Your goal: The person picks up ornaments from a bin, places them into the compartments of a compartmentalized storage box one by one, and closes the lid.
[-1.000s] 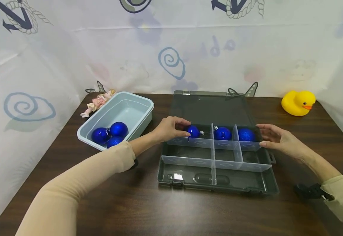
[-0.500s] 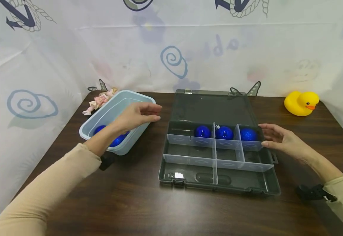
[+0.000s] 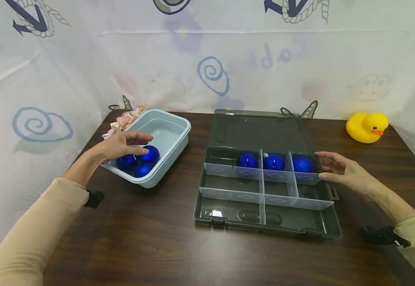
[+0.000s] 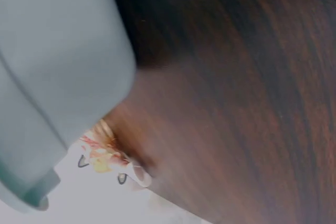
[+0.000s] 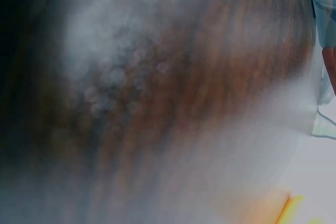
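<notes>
My left hand [image 3: 121,145] reaches over the pale blue tub [image 3: 173,159], fingers extended and apart from the thumb. Its thumb overlaps a shiny blue Christmas bauble [image 3: 150,154] in the head view; whether they touch, I cannot tell. Another shiny bauble [image 3: 126,162] and a glittery one [image 3: 143,169] lie beside it. My right hand [image 3: 343,172] rests at the right edge of a dark transparent compartment box [image 3: 228,204] with its lid laid back. Three blue baubles, a shiny one [image 3: 248,160], a second shiny one [image 3: 273,162] and a glittery one [image 3: 303,164], sit in its back row.
A small doll [image 3: 123,120] lies behind the tub at the left. At the back right stands a yellow rubber duck [image 3: 367,127]. Clear dividers [image 3: 232,195] split the box. A patterned white cloth [image 3: 150,63] hangs behind the dark wooden table [image 3: 150,238].
My left hand has let go of the bauble in the box's back left compartment and moved left to the tub. My right hand has stayed at the box's edge.
</notes>
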`<action>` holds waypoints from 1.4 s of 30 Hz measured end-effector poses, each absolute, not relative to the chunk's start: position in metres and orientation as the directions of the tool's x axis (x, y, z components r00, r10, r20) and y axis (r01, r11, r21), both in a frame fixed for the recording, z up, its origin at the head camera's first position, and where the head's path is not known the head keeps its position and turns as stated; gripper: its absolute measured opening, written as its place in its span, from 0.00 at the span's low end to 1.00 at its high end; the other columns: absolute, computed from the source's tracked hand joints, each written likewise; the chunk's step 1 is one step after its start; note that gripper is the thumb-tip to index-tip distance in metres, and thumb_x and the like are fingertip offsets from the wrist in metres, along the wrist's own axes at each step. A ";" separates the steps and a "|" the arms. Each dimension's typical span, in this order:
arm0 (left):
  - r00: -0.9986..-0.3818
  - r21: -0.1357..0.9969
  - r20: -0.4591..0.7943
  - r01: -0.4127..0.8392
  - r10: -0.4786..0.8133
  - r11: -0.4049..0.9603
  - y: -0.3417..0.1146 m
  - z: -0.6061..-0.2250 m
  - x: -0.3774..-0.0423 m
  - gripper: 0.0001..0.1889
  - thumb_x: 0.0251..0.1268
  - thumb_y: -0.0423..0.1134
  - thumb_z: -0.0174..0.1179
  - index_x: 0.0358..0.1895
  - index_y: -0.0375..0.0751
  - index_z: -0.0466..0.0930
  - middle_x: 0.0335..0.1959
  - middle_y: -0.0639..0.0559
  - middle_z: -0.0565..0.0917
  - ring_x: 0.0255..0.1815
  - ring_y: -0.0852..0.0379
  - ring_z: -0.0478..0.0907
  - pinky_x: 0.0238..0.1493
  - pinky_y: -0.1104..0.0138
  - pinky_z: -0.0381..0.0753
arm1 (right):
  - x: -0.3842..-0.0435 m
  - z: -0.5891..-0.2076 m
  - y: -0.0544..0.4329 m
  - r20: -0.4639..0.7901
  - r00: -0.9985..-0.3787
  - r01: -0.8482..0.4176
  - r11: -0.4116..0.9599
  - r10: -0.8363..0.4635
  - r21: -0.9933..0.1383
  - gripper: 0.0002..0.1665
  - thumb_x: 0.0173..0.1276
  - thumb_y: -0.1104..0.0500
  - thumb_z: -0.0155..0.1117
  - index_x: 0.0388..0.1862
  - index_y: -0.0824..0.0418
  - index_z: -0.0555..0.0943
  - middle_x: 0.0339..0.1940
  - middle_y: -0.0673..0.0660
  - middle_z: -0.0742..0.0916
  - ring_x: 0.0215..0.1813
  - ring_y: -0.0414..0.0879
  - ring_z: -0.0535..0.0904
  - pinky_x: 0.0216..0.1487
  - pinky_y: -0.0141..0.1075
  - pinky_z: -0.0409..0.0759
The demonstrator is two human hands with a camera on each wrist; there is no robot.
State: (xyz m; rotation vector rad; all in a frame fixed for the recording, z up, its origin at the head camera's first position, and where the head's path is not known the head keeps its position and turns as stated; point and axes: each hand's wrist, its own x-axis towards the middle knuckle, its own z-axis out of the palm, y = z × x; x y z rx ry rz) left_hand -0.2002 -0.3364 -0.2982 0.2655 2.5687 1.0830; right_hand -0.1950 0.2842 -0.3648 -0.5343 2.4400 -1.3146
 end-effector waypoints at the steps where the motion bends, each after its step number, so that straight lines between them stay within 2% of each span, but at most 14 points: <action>1: -0.919 0.723 -0.249 0.033 0.305 0.690 -0.337 -0.299 -0.201 0.30 0.62 0.43 0.62 0.65 0.35 0.67 0.64 0.37 0.71 0.65 0.42 0.67 0.65 0.54 0.67 | -0.195 -0.365 0.284 -0.099 -0.880 -0.172 0.506 -0.465 -0.845 0.35 0.70 0.62 0.57 0.72 0.58 0.56 0.70 0.68 0.63 0.54 0.19 0.65 0.48 0.17 0.73; 4: -0.898 0.726 -0.285 0.026 0.336 0.687 -0.338 -0.302 -0.204 0.31 0.62 0.43 0.62 0.66 0.35 0.65 0.65 0.36 0.69 0.67 0.40 0.63 0.68 0.45 0.57 | -0.194 -0.365 0.284 -0.094 -0.880 -0.172 0.497 -0.466 -0.850 0.35 0.70 0.62 0.57 0.72 0.58 0.57 0.69 0.64 0.65 0.54 0.20 0.66 0.48 0.18 0.73; 7: -0.880 0.713 -0.301 0.047 0.367 0.699 -0.336 -0.304 -0.207 0.31 0.62 0.43 0.63 0.66 0.35 0.65 0.65 0.36 0.69 0.68 0.39 0.61 0.68 0.41 0.52 | -0.193 -0.366 0.285 -0.091 -0.880 -0.172 0.491 -0.466 -0.854 0.35 0.70 0.62 0.57 0.72 0.58 0.57 0.68 0.59 0.66 0.55 0.21 0.66 0.48 0.18 0.73; 13: -0.875 0.683 -0.278 0.111 0.398 0.722 -0.332 -0.307 -0.212 0.29 0.61 0.40 0.63 0.64 0.34 0.68 0.63 0.36 0.72 0.67 0.40 0.63 0.67 0.43 0.56 | -0.192 -0.366 0.286 -0.084 -0.882 -0.170 0.480 -0.464 -0.860 0.35 0.70 0.63 0.57 0.72 0.58 0.57 0.66 0.51 0.68 0.55 0.21 0.66 0.48 0.17 0.72; 19: -0.901 0.654 -0.281 0.073 0.331 0.753 -0.327 -0.304 -0.212 0.28 0.62 0.45 0.63 0.63 0.37 0.70 0.61 0.36 0.74 0.64 0.40 0.66 0.65 0.42 0.59 | -0.191 -0.366 0.288 -0.082 -0.882 -0.166 0.467 -0.465 -0.869 0.35 0.69 0.63 0.57 0.72 0.58 0.57 0.65 0.45 0.68 0.55 0.21 0.66 0.49 0.17 0.72; 24: -0.932 0.641 -0.228 0.075 0.283 0.764 -0.321 -0.289 -0.212 0.28 0.61 0.47 0.63 0.62 0.39 0.71 0.60 0.37 0.75 0.62 0.39 0.69 0.61 0.45 0.67 | -0.191 -0.365 0.289 -0.089 -0.886 -0.155 0.471 -0.456 -0.869 0.34 0.69 0.63 0.57 0.72 0.58 0.57 0.66 0.49 0.68 0.55 0.21 0.66 0.49 0.17 0.72; 28: -0.949 0.652 -0.165 0.099 0.268 0.751 -0.312 -0.274 -0.213 0.27 0.60 0.47 0.64 0.62 0.41 0.73 0.58 0.40 0.77 0.60 0.44 0.73 0.58 0.55 0.73 | -0.192 -0.363 0.289 -0.104 -0.890 -0.149 0.500 -0.443 -0.853 0.35 0.69 0.61 0.58 0.72 0.57 0.57 0.69 0.61 0.66 0.55 0.23 0.66 0.49 0.17 0.72; 32: -0.956 0.672 -0.117 0.122 0.268 0.730 -0.297 -0.258 -0.213 0.27 0.59 0.46 0.65 0.61 0.43 0.74 0.56 0.44 0.78 0.58 0.51 0.73 0.56 0.63 0.73 | -0.194 -0.360 0.286 -0.126 -0.890 -0.142 0.527 -0.439 -0.838 0.36 0.70 0.59 0.58 0.73 0.57 0.56 0.70 0.69 0.62 0.60 0.32 0.67 0.49 0.17 0.72; 34: -0.952 0.686 -0.104 0.141 0.289 0.714 -0.286 -0.252 -0.213 0.26 0.59 0.45 0.65 0.61 0.44 0.74 0.56 0.45 0.79 0.58 0.52 0.73 0.57 0.61 0.71 | -0.195 -0.360 0.284 -0.128 -0.889 -0.141 0.529 -0.440 -0.837 0.36 0.70 0.59 0.58 0.73 0.57 0.56 0.71 0.70 0.62 0.60 0.33 0.67 0.49 0.17 0.72; 39: -0.912 0.741 -0.087 0.209 0.401 0.638 -0.249 -0.245 -0.218 0.24 0.60 0.40 0.65 0.60 0.42 0.74 0.56 0.45 0.79 0.57 0.52 0.75 0.57 0.62 0.74 | -0.195 -0.361 0.282 -0.110 -0.885 -0.150 0.501 -0.452 -0.853 0.35 0.69 0.60 0.58 0.72 0.60 0.57 0.70 0.72 0.61 0.55 0.23 0.66 0.50 0.18 0.72; 42: -0.880 0.755 -0.094 0.242 0.466 0.609 -0.226 -0.245 -0.222 0.23 0.60 0.39 0.64 0.60 0.42 0.74 0.56 0.46 0.79 0.55 0.52 0.76 0.54 0.63 0.76 | -0.194 -0.362 0.282 -0.102 -0.884 -0.151 0.486 -0.456 -0.861 0.35 0.69 0.61 0.58 0.72 0.60 0.57 0.70 0.72 0.61 0.54 0.21 0.66 0.50 0.18 0.72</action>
